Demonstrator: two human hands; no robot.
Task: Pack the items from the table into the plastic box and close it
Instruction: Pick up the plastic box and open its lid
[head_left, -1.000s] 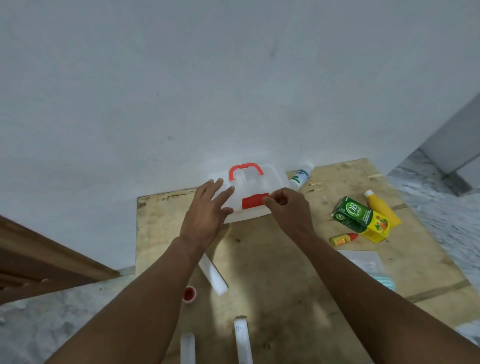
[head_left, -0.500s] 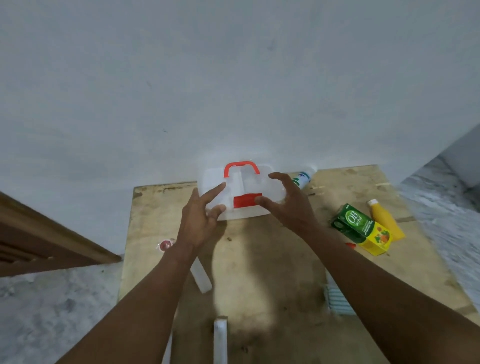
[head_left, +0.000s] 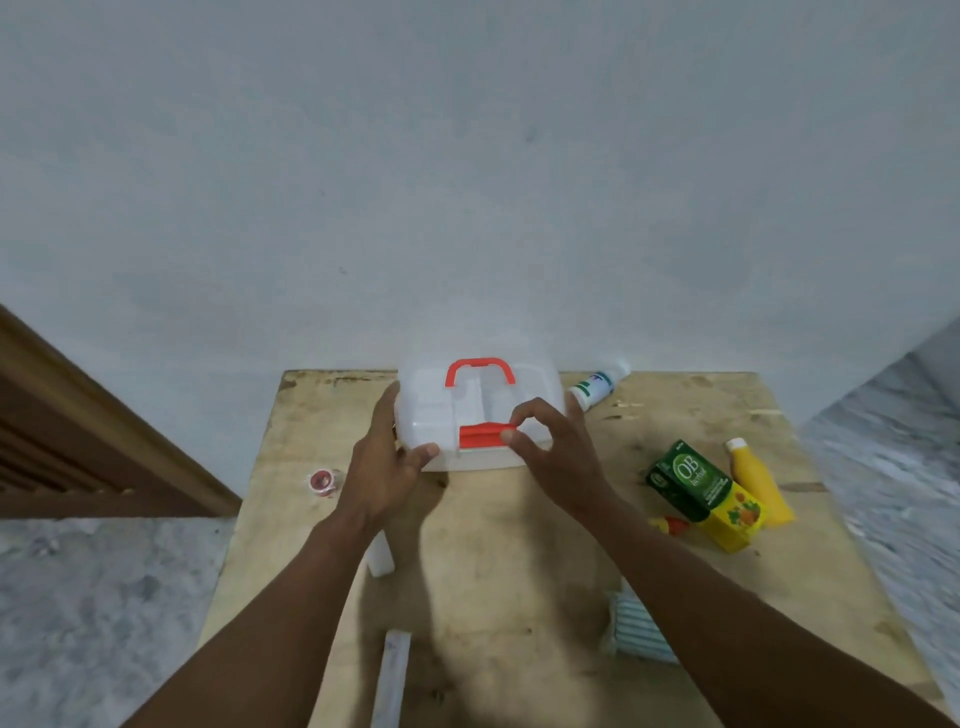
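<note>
A clear plastic box with a red handle and a red front latch stands at the far edge of the wooden table, its lid down. My left hand grips the box's left front corner, thumb on the front. My right hand pinches the right end of the latch between thumb and forefinger. On the right lie a green and yellow carton, a yellow bottle and a small red-capped bottle. A white bottle lies behind the box.
A red-and-white tape roll sits left of my left hand. A white tube lies under my left forearm, another white tube nearer me. A striped blue-white pack shows beside my right forearm. Wall behind; grey floor around.
My left hand slid from the lid top to grip the box's left corner. My right hand closed from a spread hold into a pinch on the red latch.
</note>
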